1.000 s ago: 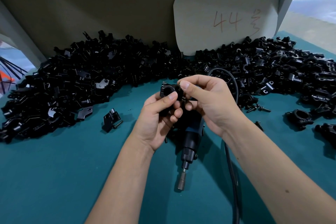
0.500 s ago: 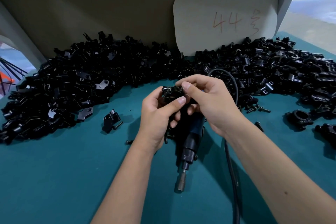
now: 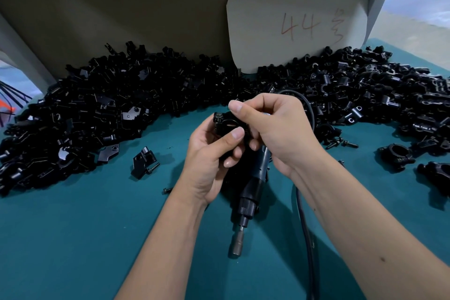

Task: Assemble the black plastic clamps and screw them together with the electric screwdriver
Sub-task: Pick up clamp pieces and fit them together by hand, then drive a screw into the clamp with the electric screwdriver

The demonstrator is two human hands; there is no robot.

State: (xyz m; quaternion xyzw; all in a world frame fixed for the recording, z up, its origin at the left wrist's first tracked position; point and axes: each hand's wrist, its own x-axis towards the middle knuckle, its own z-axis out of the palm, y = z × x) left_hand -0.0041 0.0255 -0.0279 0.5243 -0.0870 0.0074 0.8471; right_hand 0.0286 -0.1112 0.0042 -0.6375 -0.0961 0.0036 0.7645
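Teal matting covers the surface [image 3: 73, 238], where a person's left hand [image 3: 207, 161] grips a black clamp [image 3: 225, 124] from below while the right hand [image 3: 275, 129] pinches at its top, fingers [image 3: 237, 106] curled close; whatever they pinch is too small to make out. The electric screwdriver [image 3: 248, 192] lies untouched just under the hands, its bit toward the person and its cable [image 3: 304, 226] trailing beneath the right forearm. The step appears to be mating the halves or seating a screw: both parts want squaring up before the driver is lifted. Heaps of loose clamp parts [image 3: 109, 114] ring the work; a single bracket [image 3: 142, 162], stray screws [image 3: 345, 144] and finished clamps [image 3: 395, 153] lie near. A card marked 44 [image 3: 299, 24] leans behind.
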